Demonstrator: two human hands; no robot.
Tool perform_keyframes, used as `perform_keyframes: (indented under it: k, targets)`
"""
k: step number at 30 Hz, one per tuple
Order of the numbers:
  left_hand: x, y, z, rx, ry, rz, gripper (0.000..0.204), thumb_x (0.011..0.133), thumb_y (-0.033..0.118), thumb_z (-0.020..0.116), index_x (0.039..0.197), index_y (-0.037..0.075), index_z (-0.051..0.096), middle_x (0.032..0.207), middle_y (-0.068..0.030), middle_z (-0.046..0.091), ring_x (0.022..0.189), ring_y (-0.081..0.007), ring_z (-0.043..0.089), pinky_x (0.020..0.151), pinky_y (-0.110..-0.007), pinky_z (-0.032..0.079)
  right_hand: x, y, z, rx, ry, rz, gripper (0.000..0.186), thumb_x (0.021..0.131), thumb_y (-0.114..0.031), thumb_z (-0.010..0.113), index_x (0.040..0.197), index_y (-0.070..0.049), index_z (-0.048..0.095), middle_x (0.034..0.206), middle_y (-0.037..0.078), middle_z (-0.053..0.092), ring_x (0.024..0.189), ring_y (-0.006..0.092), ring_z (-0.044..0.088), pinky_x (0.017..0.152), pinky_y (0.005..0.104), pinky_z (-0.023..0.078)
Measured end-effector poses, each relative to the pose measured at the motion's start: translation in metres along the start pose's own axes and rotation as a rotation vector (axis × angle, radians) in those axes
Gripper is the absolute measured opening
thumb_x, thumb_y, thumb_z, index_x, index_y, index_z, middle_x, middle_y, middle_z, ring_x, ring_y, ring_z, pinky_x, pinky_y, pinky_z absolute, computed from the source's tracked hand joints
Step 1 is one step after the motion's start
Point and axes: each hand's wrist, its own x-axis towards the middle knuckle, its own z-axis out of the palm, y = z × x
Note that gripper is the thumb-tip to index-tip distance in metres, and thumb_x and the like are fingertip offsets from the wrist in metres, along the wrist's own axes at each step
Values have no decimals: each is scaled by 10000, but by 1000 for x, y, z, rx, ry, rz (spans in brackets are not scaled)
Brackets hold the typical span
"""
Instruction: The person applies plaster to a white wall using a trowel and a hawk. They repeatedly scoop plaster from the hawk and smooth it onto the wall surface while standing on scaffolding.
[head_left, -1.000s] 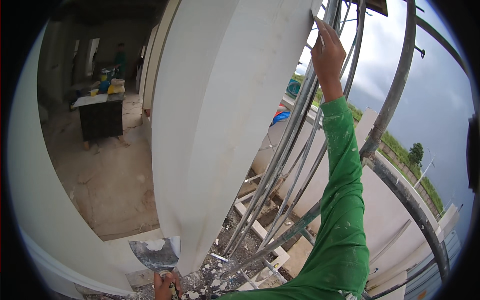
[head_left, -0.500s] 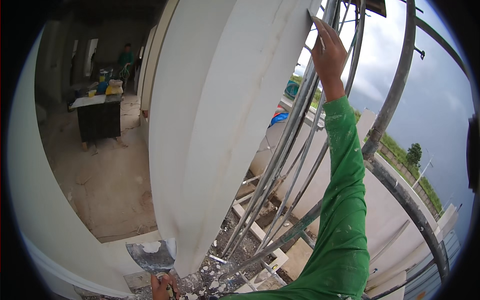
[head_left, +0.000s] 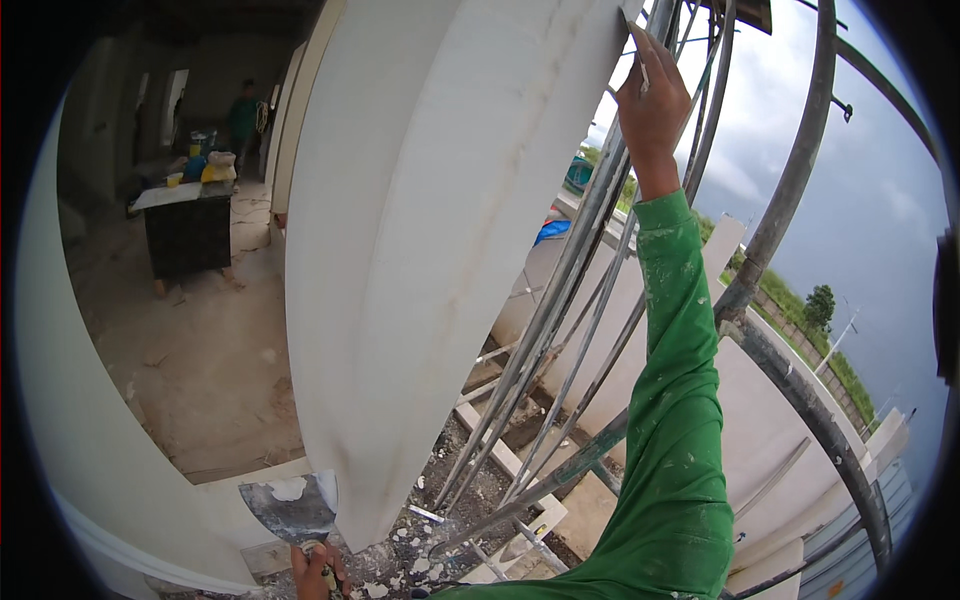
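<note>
My left hand (head_left: pixel 316 574), low in the picture, is wrapped round the handle of a wide putty knife (head_left: pixel 292 507). Its broad grey blade points up and carries a patch of white putty. High on the right, my right hand (head_left: pixel 655 105) is closed round a smaller putty knife (head_left: pixel 627 19). That blade shows only as a thin dark edge, close against the right edge of the pale wall column (head_left: pixel 450 220); whether it touches is hard to tell. The green sleeve of my right arm is spotted with white.
Metal scaffold pipes (head_left: pixel 775 170) rise on the right, near my right arm. Below lies rubble-strewn ground (head_left: pixel 440 540). Through the opening at left stand a dark table (head_left: pixel 187 240) with containers and a person in green (head_left: pixel 243 115).
The whole view has shifted slightly. My left hand and the wide putty knife sit a little further left and higher. My right hand stays by the column edge, slightly lower.
</note>
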Motion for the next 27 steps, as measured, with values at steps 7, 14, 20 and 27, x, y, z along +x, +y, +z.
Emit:
perform_keyframes:
  k: [7,14,20,27]
  targets:
    - [1,-7,-10,57,11,-60,440,976,239,533,1352,102,351,694,-29,527,481,-121,503,401,-259,412,5,-8,4,-58,-8,60,369,843,1,608,1179,-144,658,1090,90,690,891,234,703,726,307,577]
    - [10,-26,-26,-169,48,-97,494,968,229,548,1383,105,312,715,-42,545,524,-118,524,390,-269,408,10,13,8,-13,21,-35,337,859,-25,621,1175,-137,661,1069,96,697,899,241,702,749,325,575]
    - [15,-28,-33,-23,-35,10,345,976,229,530,1272,102,408,665,-44,536,472,-122,505,375,-251,394,1,4,0,-11,-10,3,344,847,-2,625,1161,-135,668,1066,96,698,897,249,703,742,328,573]
    - [2,0,-9,-3,-3,30,196,989,237,506,1130,103,480,653,-32,530,464,-117,498,378,-244,384,8,11,5,8,20,-9,342,848,5,616,1157,-131,671,1059,109,699,908,254,702,746,317,569]
